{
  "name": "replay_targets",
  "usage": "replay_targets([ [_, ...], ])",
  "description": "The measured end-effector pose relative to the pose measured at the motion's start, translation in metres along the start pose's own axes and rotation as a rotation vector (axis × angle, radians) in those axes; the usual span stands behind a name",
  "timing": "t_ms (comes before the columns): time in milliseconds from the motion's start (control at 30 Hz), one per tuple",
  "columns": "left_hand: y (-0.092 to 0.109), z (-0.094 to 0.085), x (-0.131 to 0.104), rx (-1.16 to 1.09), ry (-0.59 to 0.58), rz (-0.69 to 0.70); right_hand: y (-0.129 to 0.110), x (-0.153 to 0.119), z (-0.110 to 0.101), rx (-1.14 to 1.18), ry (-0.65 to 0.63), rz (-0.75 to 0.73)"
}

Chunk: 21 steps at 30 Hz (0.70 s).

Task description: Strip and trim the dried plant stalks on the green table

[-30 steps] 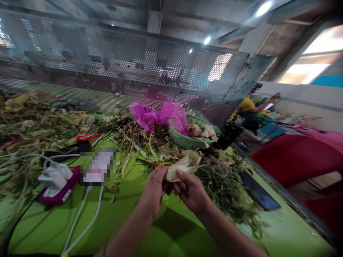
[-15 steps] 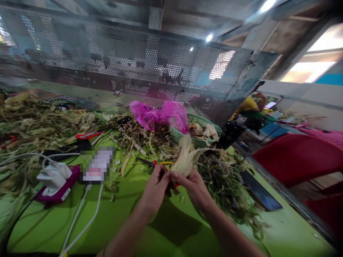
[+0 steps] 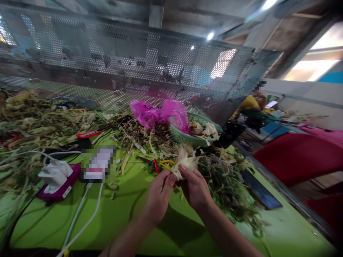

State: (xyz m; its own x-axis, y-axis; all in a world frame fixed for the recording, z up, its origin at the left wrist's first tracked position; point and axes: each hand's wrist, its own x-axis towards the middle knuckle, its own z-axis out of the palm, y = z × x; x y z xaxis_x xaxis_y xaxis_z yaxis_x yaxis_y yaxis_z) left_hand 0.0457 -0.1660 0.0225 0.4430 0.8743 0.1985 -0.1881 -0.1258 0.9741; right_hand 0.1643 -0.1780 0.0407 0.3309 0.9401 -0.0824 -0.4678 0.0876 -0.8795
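A pale, dry corn husk point(image 3: 186, 162) fans out above my two hands, its lower end pinched between the thumbs and fingers. My left hand point(image 3: 161, 191) is closed on the narrow bottom of the husk. From the other side my right hand point(image 3: 197, 189) grips it, thumb pressed against its front. Just beyond the hands lie scissors point(image 3: 157, 165) with a dark blade and red and yellow handles, partly covered by my fingers. Green and grey dried plant strands point(image 3: 227, 185) are heaped to the right of my right hand.
Behind the hands sits a green basket point(image 3: 184, 138) with husk pieces and a pink plastic bag point(image 3: 160, 112). A plugged purple power strip point(image 3: 57, 185) and a charging phone point(image 3: 99, 164) lie left; another phone point(image 3: 261, 191) lies right. A person in yellow point(image 3: 249, 103) sits beyond.
The husk has been drawn lower and folded down between my hands, its top now shorter and wider. My right thumb has moved up onto its front. The scissors' handles show more.
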Motion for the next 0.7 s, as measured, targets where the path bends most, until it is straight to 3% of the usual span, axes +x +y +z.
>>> replay_targets([
  [167, 0.005, 0.003, 0.0, -0.1, 0.015, 0.01, 0.001, 0.001, 0.0, 0.094, -0.032, 0.101],
  [300, 0.004, 0.002, 0.002, -0.239, 0.005, -0.127, -0.001, 0.004, -0.002, 0.07, -0.154, 0.16],
  [500, 0.005, -0.008, 0.006, -0.194, 0.02, -0.225, -0.009, 0.011, -0.007, -0.157, -0.107, -0.041],
  [700, 0.007, -0.014, 0.008, -0.201, 0.037, -0.23, -0.011, 0.011, -0.008, -0.217, -0.141, 0.011],
])
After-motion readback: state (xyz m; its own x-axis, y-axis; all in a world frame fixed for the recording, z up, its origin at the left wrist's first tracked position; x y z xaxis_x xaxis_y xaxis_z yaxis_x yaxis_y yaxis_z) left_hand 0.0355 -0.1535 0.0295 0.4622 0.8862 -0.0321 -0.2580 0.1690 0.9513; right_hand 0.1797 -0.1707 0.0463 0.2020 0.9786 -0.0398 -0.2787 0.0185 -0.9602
